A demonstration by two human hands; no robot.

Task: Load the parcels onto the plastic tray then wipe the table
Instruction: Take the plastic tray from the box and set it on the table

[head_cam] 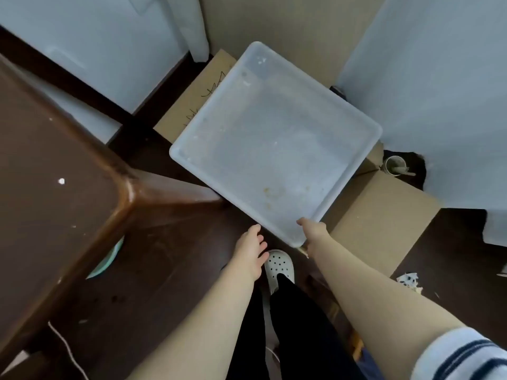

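Right hand [314,231] pinches the near corner of the plastic tray [274,138], thumb over the rim, fingers hidden beneath. Tray translucent white, tilted, held off the floor over cardboard boxes [384,215]; faint yellowish stains inside, no parcels in it. Left hand [251,252] loose, fingers spread and straight, just beside the tray's near edge; contact cannot be told. Brown table [55,187] to the left, corner near the tray, white specks on top. White perforated clog [279,266] below the hands. Paper cup [395,165] on the floor at right.
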